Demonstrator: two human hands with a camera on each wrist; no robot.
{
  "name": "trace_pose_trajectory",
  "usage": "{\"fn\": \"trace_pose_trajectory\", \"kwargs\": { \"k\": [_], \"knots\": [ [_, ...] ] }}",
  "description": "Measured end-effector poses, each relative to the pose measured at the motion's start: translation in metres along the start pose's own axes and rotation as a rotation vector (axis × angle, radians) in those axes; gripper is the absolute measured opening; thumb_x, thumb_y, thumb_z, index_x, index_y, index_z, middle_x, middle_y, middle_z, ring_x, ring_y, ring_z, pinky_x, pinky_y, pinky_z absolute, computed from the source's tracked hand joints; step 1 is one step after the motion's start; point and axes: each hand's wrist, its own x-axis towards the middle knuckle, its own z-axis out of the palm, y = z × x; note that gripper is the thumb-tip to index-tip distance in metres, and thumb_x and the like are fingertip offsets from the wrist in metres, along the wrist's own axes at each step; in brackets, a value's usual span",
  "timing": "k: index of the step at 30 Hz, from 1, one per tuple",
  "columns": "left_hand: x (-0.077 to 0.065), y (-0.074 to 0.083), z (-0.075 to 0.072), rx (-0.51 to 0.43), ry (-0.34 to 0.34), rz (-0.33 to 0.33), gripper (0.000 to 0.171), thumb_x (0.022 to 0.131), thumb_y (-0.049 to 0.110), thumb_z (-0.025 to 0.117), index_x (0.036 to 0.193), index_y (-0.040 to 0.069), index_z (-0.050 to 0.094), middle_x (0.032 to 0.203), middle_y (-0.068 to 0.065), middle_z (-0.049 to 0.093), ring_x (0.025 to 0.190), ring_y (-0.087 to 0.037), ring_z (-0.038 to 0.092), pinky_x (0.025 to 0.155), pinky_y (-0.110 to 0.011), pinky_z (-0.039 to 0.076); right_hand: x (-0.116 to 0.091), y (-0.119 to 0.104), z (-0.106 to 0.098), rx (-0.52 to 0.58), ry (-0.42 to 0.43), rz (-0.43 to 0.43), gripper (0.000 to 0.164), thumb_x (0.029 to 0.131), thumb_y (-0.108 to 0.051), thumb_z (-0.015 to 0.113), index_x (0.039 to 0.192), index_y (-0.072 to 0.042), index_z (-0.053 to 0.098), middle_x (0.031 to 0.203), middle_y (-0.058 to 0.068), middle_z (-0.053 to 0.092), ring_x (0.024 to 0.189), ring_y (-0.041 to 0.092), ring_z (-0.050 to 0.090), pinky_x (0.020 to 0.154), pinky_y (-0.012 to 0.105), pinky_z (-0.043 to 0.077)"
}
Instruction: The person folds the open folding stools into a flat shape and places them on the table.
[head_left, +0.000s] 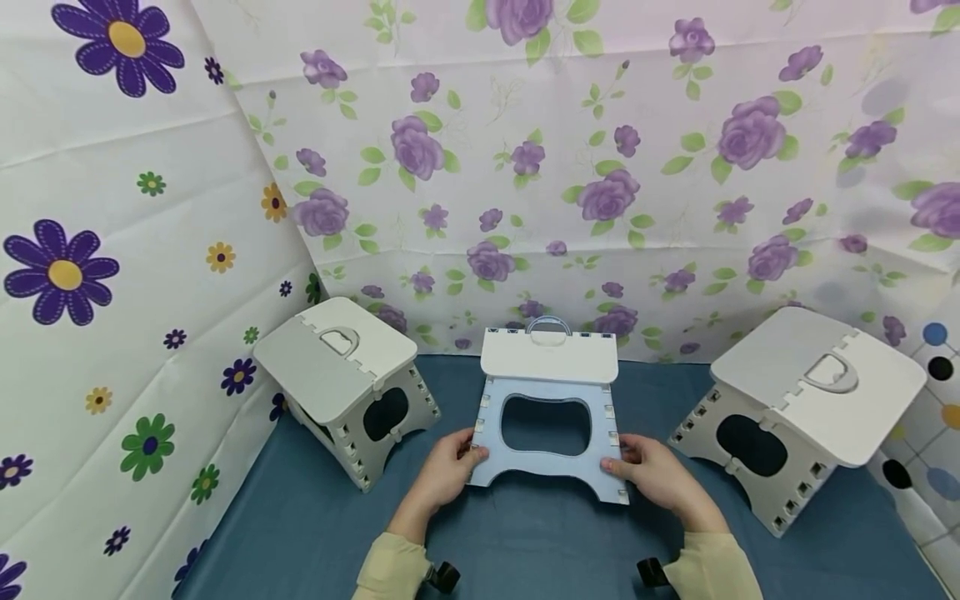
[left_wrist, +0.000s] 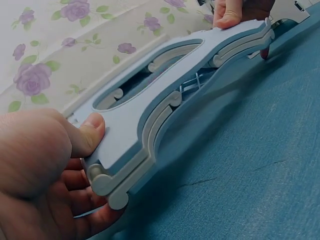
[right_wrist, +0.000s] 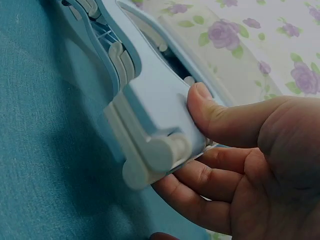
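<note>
A folding step stool, light blue with a white top panel, is folded nearly flat between both hands in the head view. My left hand grips its left leg end, thumb on the upper face and fingers curled beneath, as the left wrist view also shows. On the opposite leg end, my right hand holds the stool the same way. The right wrist view shows that thumb pressed on the blue face and the fingers under the edge. A thin handle loop stands at the stool's far edge.
An unfolded grey and white step stool stands to the left, and another to the right. Blue cloth covers the table. Flower-printed sheets hang behind and at the left side.
</note>
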Motion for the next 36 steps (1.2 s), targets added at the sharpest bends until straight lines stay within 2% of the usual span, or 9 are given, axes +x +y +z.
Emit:
{"fn": "trace_pose_trajectory", "kwargs": {
  "k": [8,20,32,36],
  "knots": [
    [-0.003,0.0,-0.001,0.0,-0.017,-0.038,0.05,0.11,0.025,0.065,0.148,-0.006,0.058,0.113,-0.007,0.072,0.094,-0.017,0.066,0.084,-0.039,0.054,0.003,0.004,0.002,-0.021,-0.022,0.039,0.072,0.101,-0.038,0.078,0.148,0.011,0.054,0.115,0.01,0.073,0.097,0.02,0.065,0.087,0.043,0.054],
    [-0.004,-0.004,0.0,0.032,-0.04,-0.104,0.051,0.111,0.031,0.063,0.147,-0.005,0.059,0.117,-0.008,0.071,0.096,-0.017,0.064,0.088,-0.042,0.053,0.006,0.008,0.004,-0.048,-0.044,0.053,0.07,0.102,-0.042,0.076,0.143,0.012,0.059,0.115,0.009,0.074,0.098,0.019,0.065,0.093,0.048,0.054],
    [-0.003,-0.003,-0.004,0.017,-0.071,-0.096,0.047,0.112,0.03,0.06,0.143,-0.005,0.063,0.117,-0.009,0.072,0.099,-0.019,0.065,0.09,-0.045,0.053,0.009,0.01,0.002,-0.08,-0.075,0.042,0.076,0.102,-0.049,0.073,0.142,0.014,0.059,0.126,0.018,0.071,0.11,0.026,0.065,0.099,0.055,0.052],
    [-0.003,-0.004,-0.003,0.021,-0.07,-0.098,0.048,0.113,0.031,0.059,0.143,-0.006,0.063,0.121,-0.011,0.072,0.102,-0.02,0.066,0.093,-0.047,0.053,0.009,0.011,0.001,-0.082,-0.09,0.047,0.075,0.102,-0.049,0.073,0.141,0.014,0.06,0.126,0.018,0.071,0.11,0.027,0.065,0.099,0.056,0.052]
  ]
}}
